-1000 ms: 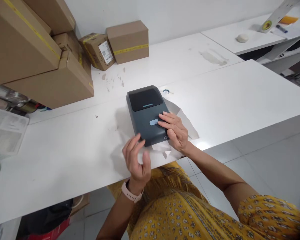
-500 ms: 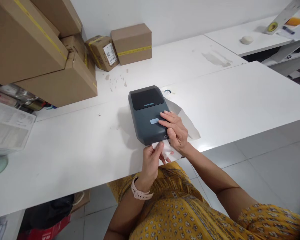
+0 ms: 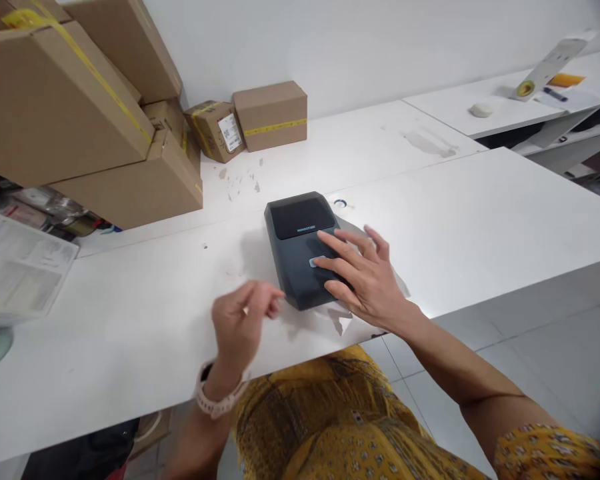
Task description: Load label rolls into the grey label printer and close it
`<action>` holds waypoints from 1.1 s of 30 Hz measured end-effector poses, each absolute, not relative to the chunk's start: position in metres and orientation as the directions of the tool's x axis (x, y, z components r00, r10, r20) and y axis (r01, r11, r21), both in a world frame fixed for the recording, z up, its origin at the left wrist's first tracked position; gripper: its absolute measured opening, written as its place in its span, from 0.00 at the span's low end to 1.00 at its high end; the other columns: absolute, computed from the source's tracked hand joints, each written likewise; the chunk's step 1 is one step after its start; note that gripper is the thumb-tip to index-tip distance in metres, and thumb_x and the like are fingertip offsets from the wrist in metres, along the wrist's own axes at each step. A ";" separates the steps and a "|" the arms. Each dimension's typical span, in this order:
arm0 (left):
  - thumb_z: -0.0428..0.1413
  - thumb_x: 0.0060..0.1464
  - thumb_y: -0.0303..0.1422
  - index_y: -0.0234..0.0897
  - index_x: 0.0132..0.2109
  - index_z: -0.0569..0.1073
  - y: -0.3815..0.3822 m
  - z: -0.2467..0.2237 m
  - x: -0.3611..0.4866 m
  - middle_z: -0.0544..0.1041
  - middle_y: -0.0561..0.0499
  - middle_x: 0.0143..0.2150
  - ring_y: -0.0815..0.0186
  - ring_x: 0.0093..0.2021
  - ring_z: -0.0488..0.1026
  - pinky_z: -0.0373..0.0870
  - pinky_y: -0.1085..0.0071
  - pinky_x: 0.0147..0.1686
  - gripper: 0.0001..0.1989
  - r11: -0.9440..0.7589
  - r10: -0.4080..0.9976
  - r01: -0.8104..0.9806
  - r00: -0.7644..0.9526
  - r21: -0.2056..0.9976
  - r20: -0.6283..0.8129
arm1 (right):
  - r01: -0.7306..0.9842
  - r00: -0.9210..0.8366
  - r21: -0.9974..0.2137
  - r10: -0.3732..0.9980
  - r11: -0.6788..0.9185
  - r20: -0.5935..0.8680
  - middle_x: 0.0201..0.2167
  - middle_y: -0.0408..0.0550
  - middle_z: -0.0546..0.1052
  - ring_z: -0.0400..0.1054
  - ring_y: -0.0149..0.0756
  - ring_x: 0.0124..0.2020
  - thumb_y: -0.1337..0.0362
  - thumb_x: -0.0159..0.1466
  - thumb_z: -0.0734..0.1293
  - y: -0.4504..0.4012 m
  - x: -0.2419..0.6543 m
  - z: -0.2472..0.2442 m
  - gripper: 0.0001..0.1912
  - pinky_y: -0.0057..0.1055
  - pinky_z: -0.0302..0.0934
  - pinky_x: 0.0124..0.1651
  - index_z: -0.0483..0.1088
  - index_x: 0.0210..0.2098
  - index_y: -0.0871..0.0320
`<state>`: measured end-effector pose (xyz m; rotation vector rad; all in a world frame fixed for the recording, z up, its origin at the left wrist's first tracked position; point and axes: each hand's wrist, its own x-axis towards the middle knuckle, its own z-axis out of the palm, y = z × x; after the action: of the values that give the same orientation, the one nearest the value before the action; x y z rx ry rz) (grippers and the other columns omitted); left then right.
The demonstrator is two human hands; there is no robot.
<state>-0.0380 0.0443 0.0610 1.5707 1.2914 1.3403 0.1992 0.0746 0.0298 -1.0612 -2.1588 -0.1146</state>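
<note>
A dark blue-grey label printer (image 3: 300,280) with a black glossy lid lies on the white table in front of me. My right hand (image 3: 367,273) rests over its right side, fingers spread, one fingertip on the small light-blue button (image 3: 316,263). By the printer's lower left corner is my left hand (image 3: 245,320), slightly blurred, its fingers curled in and nothing visible in them. A piece of white paper (image 3: 341,321) shows below the printer's near edge. Grey-white backing paper (image 3: 401,279) sticks out on the right, partly behind my right hand.
Stacked cardboard boxes (image 3: 100,133) stand at the back left, with two smaller boxes (image 3: 275,117) against the wall. A clear plastic container (image 3: 25,267) is at the left edge. The table's front edge (image 3: 480,295) runs close to my body.
My left hand has let go of the white paper at the printer's near edge and moved left. My right hand's fingers have spread wider and stay on the printer.
</note>
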 end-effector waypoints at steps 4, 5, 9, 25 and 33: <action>0.54 0.66 0.36 0.36 0.31 0.80 0.095 0.057 -0.048 0.76 0.53 0.23 0.72 0.21 0.70 0.67 0.75 0.23 0.17 -0.338 0.891 0.281 -0.213 0.898 0.402 | 0.718 -0.454 -0.171 0.641 0.675 0.619 0.65 0.45 0.76 0.56 0.50 0.75 0.53 0.76 0.61 0.084 0.195 0.033 0.11 0.62 0.34 0.77 0.73 0.46 0.49; 0.54 0.66 0.37 0.36 0.32 0.80 0.104 0.051 -0.048 0.77 0.53 0.24 0.72 0.23 0.71 0.67 0.76 0.24 0.16 -0.324 0.888 0.290 -0.233 0.900 0.395 | 0.710 -0.463 -0.183 0.646 0.680 0.607 0.64 0.45 0.76 0.56 0.50 0.75 0.53 0.75 0.62 0.085 0.195 0.032 0.10 0.63 0.33 0.77 0.73 0.45 0.49; 0.55 0.65 0.40 0.37 0.46 0.79 0.118 0.017 -0.041 0.83 0.46 0.42 0.67 0.37 0.77 0.73 0.74 0.30 0.13 -0.235 0.906 0.281 -0.284 0.931 0.314 | 0.662 -0.455 -0.309 0.694 0.682 0.557 0.69 0.48 0.71 0.53 0.50 0.76 0.52 0.76 0.61 0.080 0.207 0.026 0.13 0.64 0.42 0.76 0.72 0.53 0.48; 0.49 0.70 0.44 0.42 0.61 0.73 0.101 -0.017 -0.034 0.73 0.40 0.64 0.55 0.65 0.69 0.73 0.54 0.60 0.19 -0.485 0.839 0.440 -0.009 0.756 0.544 | 0.430 -0.156 -0.433 0.537 0.792 0.829 0.72 0.50 0.64 0.67 0.55 0.67 0.40 0.75 0.52 0.161 0.195 0.095 0.30 0.57 0.67 0.64 0.58 0.70 0.40; 0.43 0.72 0.40 0.39 0.55 0.79 0.108 -0.026 -0.036 0.75 0.40 0.64 0.52 0.69 0.64 0.67 0.47 0.65 0.21 -0.646 0.718 0.597 0.261 0.476 0.646 | 0.501 -0.104 -0.548 0.675 0.670 0.731 0.62 0.53 0.74 0.70 0.47 0.64 0.35 0.73 0.45 0.259 0.179 0.146 0.36 0.47 0.65 0.66 0.62 0.66 0.49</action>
<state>-0.0364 0.1078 -0.0259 2.3831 1.2515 1.3370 0.1786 0.2589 0.1457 -0.9474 -1.7567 0.1919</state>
